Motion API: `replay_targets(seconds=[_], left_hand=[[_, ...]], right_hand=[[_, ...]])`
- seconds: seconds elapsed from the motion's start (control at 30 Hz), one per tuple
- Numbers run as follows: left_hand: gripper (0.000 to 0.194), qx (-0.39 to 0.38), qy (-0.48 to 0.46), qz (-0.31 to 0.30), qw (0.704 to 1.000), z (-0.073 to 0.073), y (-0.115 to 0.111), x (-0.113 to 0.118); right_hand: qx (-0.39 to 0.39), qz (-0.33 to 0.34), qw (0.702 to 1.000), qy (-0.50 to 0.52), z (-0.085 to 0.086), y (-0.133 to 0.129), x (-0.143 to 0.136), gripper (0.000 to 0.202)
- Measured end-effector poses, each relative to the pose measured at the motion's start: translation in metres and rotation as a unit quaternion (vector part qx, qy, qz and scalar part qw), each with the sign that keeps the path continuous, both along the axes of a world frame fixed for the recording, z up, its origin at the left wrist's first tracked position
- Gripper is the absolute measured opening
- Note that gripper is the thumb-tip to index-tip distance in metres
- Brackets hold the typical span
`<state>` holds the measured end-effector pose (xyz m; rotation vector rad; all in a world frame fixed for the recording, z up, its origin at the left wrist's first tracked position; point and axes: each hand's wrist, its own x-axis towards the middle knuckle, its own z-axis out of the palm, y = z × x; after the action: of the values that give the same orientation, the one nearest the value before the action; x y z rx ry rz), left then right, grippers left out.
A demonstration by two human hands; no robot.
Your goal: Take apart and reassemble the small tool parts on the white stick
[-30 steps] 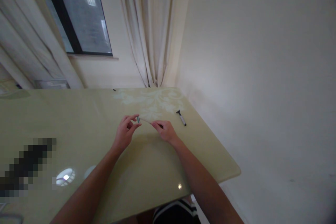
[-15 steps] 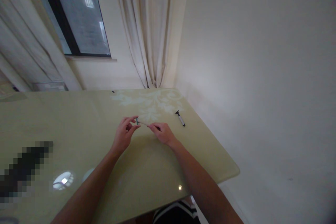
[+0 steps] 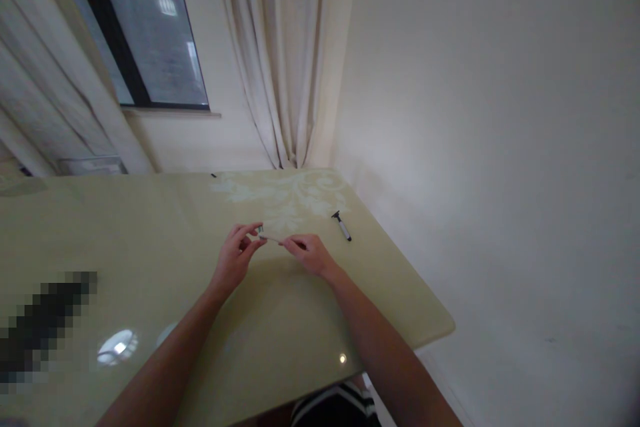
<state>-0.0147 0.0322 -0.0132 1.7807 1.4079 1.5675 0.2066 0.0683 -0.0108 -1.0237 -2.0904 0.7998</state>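
Note:
A thin, pale toothbrush (image 3: 271,238) is held level between my two hands above the table. My right hand (image 3: 306,252) is closed around its handle, most of which is hidden in the fist. At the other end, my left hand (image 3: 237,250) has its thumb and forefinger on either side of the small brush head, pinching it. The bristles look dark bluish and point up toward the forefinger. To the right of my hands, a razor (image 3: 343,225) with a grey-and-black handle lies on the table, touched by neither hand.
The pale green glossy table (image 3: 400,293) runs up to a white wall (image 3: 475,147) on the right. A small dark object (image 3: 213,175) lies near its far edge. Curtains (image 3: 280,67) hang beyond. At the left, a dark shape (image 3: 45,327) is pixelated.
The toothbrush has turned slightly in my fingers, and its handle shows broader now. Both hands stay in nearly the same place; the view has shifted a little.

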Motion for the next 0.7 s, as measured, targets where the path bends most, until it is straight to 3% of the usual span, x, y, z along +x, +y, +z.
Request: replay_targets(seconds=[0.17,0.3,0.47,0.6,0.7], left_hand=[[0.034,0.004,0.003,0.008,1.000,0.0023,-0.0013,0.0004],[0.034,0.005,0.004,0.005,1.000,0.0011,-0.0006,0.0001],[0.033,0.003,0.001,0.005,1.000,-0.0004,0.0008,0.0004],[0.033,0.006,0.009,0.005,1.000,0.0003,0.0007,0.0012],[0.034,0.003,0.007,0.005,1.000,0.0003,0.0005,0.0008]], right_hand=[[0.020,-0.043,0.999,-0.010,0.0021,-0.0013,0.0006,0.047],[0.006,-0.005,1.000,0.002,0.0010,-0.0014,-0.0014,0.047],[0.014,-0.057,0.998,-0.006,-0.0007,0.0007,-0.0023,0.049],[0.006,-0.010,1.000,0.002,-0.0013,0.0012,-0.0015,0.047],[0.017,-0.045,0.999,-0.006,-0.0015,0.0006,-0.0020,0.049]])
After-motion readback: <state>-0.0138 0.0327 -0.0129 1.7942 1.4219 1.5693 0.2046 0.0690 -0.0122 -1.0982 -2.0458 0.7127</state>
